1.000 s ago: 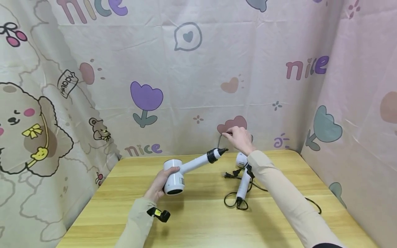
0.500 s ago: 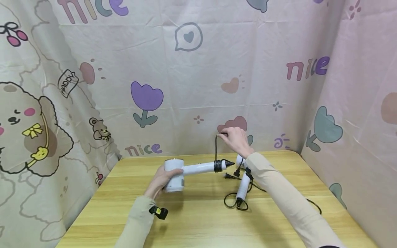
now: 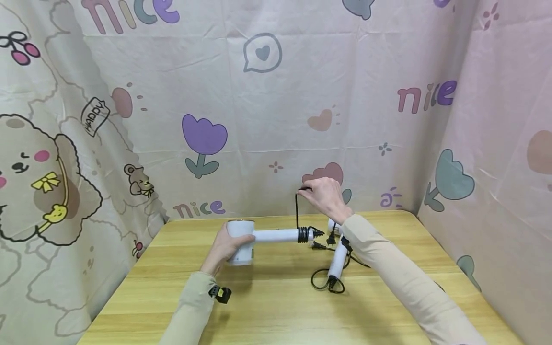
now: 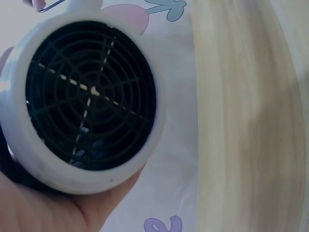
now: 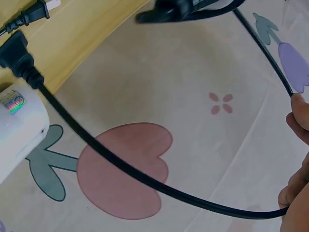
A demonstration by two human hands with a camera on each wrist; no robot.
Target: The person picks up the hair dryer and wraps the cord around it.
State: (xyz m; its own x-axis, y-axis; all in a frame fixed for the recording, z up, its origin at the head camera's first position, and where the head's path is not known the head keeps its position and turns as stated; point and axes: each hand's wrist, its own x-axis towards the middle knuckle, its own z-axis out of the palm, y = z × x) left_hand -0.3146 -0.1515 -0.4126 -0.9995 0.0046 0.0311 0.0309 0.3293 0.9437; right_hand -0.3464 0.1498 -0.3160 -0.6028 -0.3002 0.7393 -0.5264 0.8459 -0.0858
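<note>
My left hand (image 3: 223, 248) grips the barrel of a white hair dryer (image 3: 242, 242) held above the table, its handle pointing right. Black power cord (image 3: 303, 235) is wound in several turns round the handle's end. With thumb and fingers, my right hand (image 3: 327, 196) pinches the cord above the handle, and a straight stretch runs up between them. In the right wrist view the cord's loose end hangs from my right hand to a black plug (image 5: 18, 55). The left wrist view faces the dryer's round black grille (image 4: 94, 92).
A second white hair dryer (image 3: 338, 258) lies on the wooden table (image 3: 276, 302) under my right arm, its black cord looped round it. Its plug (image 3: 318, 246) lies nearby. A patterned curtain (image 3: 267, 110) hangs close behind the table.
The held dryer's handle has swung down from an upward slant to level. My right hand has shifted slightly left, and the stretch of cord between hand and handle has grown longer.
</note>
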